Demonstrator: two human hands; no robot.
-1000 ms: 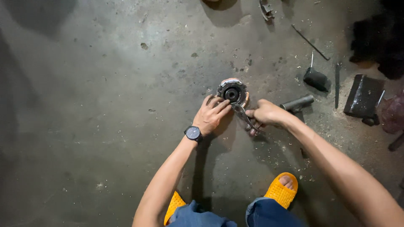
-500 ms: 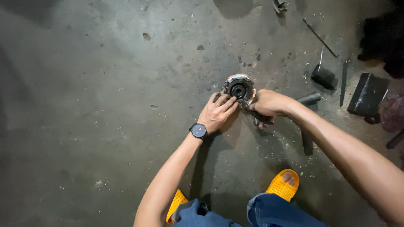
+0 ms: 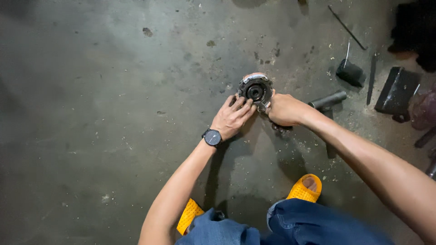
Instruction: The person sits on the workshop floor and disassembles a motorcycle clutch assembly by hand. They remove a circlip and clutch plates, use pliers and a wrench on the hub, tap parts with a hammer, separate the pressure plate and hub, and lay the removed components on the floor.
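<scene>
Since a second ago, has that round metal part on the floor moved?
No. The round metal part keeps its spot beside the grey metal tube; only the camera shifted. Both hands stay on it.

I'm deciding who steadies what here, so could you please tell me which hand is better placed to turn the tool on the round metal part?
Probably the right hand: its grip is closed on the tool beside the round metal part. The left hand rests its fingers on the part's near edge, steadying it.

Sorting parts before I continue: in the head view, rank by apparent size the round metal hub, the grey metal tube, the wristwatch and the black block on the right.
1. black block
2. round metal hub
3. grey metal tube, close to the hub, so that order is unsure
4. wristwatch
</scene>
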